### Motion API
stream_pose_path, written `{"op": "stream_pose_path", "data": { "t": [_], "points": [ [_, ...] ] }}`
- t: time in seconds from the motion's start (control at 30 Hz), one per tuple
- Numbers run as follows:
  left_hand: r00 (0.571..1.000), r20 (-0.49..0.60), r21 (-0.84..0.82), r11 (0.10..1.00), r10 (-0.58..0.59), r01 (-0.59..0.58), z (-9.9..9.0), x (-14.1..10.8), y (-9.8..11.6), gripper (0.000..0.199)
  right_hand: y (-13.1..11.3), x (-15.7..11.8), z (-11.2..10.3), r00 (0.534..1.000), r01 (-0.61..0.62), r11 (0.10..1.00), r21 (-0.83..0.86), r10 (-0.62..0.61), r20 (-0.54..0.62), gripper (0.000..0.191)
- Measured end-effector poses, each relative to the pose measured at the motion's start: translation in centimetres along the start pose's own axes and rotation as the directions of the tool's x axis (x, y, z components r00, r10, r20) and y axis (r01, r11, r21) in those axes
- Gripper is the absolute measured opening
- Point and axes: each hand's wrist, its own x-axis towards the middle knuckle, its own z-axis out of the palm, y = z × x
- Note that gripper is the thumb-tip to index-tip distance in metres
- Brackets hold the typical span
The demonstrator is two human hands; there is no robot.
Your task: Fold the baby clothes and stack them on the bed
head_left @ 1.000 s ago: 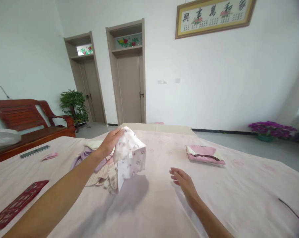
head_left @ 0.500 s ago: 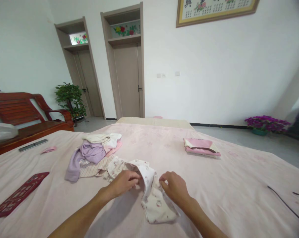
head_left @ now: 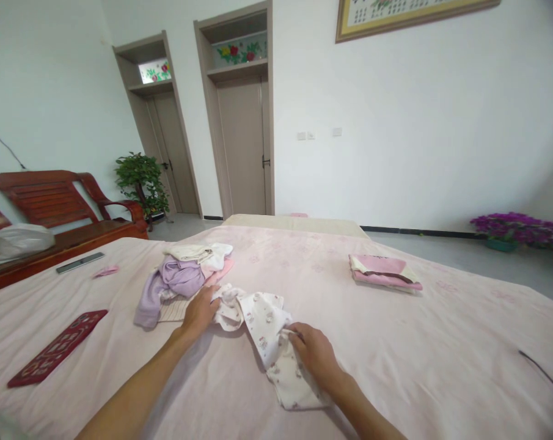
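Observation:
A white garment with a small print [head_left: 263, 324] lies twisted on the pink-covered surface in front of me. My left hand [head_left: 201, 313] is at its far left end, beside the clothes pile, its fingers closed on the cloth. Farther right, my right hand [head_left: 313, 351] pinches the garment near its middle, and the lower part spreads flat beneath that hand. The pile, with a lilac piece [head_left: 182, 278] and cream, white and pink cloth, sits just beyond my left hand. A folded pink and cream garment [head_left: 385, 273] rests at the right.
On the left of the pink cover [head_left: 322, 263] are a dark red patterned piece [head_left: 58, 348], a phone-like flat object [head_left: 80, 263] and a small pink item [head_left: 106, 271]. A black cable [head_left: 542, 374] lies at the right edge. A wooden bench [head_left: 51, 208] stands beyond.
My left hand has moved left and away from me, to the garment's end near the pile. My right hand has shifted slightly down onto the cloth. The garment's middle is more spread out.

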Motion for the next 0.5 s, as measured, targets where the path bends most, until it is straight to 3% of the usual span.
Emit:
{"op": "stream_pose_path", "data": {
  "t": [0.1,0.2,0.27,0.37,0.43,0.5],
  "points": [
    [0.99,-0.133,-0.003,0.999,0.046,-0.047,-3.4,1.6,-0.1,0.036,1.1,2.1,-1.7,0.983,-0.043,0.958,0.285,0.091,-0.158,0.034],
    [0.974,-0.223,-0.04,0.997,0.049,-0.059,-7.3,3.3,0.0,0.039,2.9,4.6,-4.9,0.922,-0.031,0.894,0.448,0.199,-0.333,0.041],
    [0.975,-0.214,-0.043,0.996,0.065,-0.076,-9.1,4.1,0.3,0.04,4.1,5.8,-7.2,0.888,-0.06,0.936,0.346,0.208,-0.411,0.039],
    [0.982,-0.169,-0.086,0.991,0.088,-0.104,-10.4,5.1,0.8,0.032,5.3,6.0,-9.2,0.861,-0.102,0.995,0.012,0.095,-0.5,0.036],
    [0.985,-0.157,-0.183,0.979,0.064,-0.093,-10.7,5.7,1.2,0.029,5.0,5.1,-9.1,0.87,-0.052,0.994,-0.093,0.0,-0.493,0.036],
    [0.987,-0.15,-0.275,0.957,0.05,-0.091,-11.1,6.3,1.9,0.032,3.8,3.8,-7.9,0.914,0.065,0.993,-0.097,-0.098,-0.393,0.035]
  ]
}}
